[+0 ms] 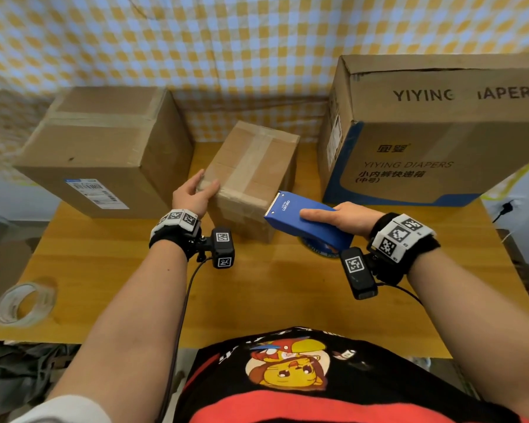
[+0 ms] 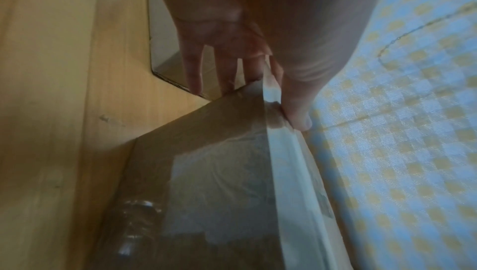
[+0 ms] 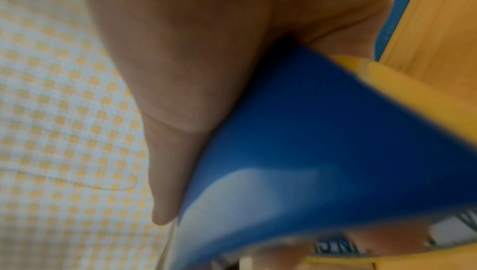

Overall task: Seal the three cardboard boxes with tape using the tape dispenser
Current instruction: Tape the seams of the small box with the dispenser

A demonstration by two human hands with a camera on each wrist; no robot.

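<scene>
Three cardboard boxes stand on the wooden table: a plain one at the left, a small taped one in the middle, and a large "YIYING DIAPERS" box at the right. My left hand rests on the small box's near-left corner, thumb on its taped top and straight fingers down its side. My right hand grips the blue tape dispenser, thumb along its body. Its toothed blade is at the small box's near-right edge.
A loose roll of clear tape lies near the table's front-left corner. A yellow-and-white checked cloth hangs behind the boxes. Bare tabletop lies between me and the boxes. Cables hang from both wrist cameras.
</scene>
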